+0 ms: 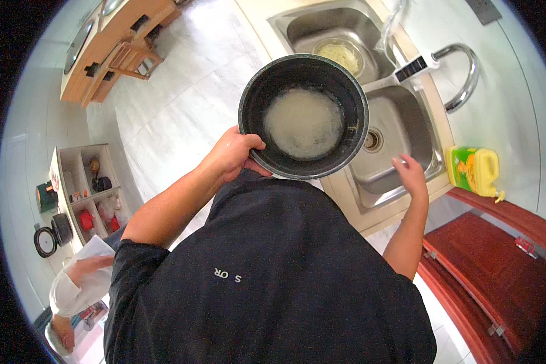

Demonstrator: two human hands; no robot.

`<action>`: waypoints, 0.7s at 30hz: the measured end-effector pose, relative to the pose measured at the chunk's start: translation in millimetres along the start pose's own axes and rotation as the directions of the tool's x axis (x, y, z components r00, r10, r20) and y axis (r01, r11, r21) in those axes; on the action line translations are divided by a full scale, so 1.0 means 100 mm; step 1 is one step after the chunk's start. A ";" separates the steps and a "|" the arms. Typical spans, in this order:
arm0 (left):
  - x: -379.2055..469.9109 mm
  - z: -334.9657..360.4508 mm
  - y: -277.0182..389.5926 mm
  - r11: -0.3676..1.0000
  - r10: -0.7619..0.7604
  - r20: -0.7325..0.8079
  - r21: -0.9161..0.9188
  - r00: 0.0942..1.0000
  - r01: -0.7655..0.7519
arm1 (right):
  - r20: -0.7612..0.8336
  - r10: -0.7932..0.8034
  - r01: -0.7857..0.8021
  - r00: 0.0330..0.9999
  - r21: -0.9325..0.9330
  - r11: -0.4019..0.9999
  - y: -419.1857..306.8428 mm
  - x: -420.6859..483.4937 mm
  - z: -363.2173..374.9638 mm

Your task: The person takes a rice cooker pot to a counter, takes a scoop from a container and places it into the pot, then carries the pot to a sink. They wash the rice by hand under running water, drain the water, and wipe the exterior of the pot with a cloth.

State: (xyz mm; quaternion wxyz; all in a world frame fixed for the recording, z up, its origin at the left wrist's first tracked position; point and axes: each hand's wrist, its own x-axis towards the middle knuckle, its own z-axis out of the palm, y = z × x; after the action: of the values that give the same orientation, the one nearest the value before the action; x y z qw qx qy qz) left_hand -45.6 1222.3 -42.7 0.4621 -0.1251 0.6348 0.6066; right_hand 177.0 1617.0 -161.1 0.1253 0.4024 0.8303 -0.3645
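My left hand (237, 152) grips the left rim of a round black pot (255, 109), thumb inside the rim and fingers below it. Cloudy whitish contents (304, 123) cover the pot's bottom; whether grains lie under the liquid I cannot tell. My right hand (410, 175) hovers over the near basin of a steel double sink (386, 132), fingers apart and holding nothing. In the far basin stands a bowl with pale shredded strips (341, 55), partly hidden behind the pot.
A chrome faucet (471, 77) arches beside the sink. Near its right corner stands a yellow jug (475, 173) with a green label. A red wooden cabinet door (491, 264) is at lower right. Another person's white sleeve (82, 282) shows at lower left, by a shelf unit (88, 191).
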 end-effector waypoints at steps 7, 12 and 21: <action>0.02 -0.63 0.12 0.999 0.027 -0.045 0.025 0.999 -0.026 | -0.298 -0.086 0.029 0.951 -0.188 0.982 -0.57 -0.12 -0.27; -0.03 -0.99 0.19 0.997 0.061 -0.069 0.060 0.996 -0.057 | -0.361 -0.399 0.235 0.843 -0.420 0.877 -0.56 0.05 0.14; 0.09 -1.11 0.28 0.992 0.055 -0.067 0.113 0.996 -0.047 | 0.199 -0.302 0.057 0.932 0.743 0.667 -2.12 -0.68 1.01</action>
State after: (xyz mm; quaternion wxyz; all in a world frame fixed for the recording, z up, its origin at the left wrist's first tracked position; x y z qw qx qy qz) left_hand -118.8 1134.4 -49.4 0.4299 -0.1040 0.6866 0.5770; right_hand 50.9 1419.4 -91.6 0.0455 0.2725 0.6235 -0.7314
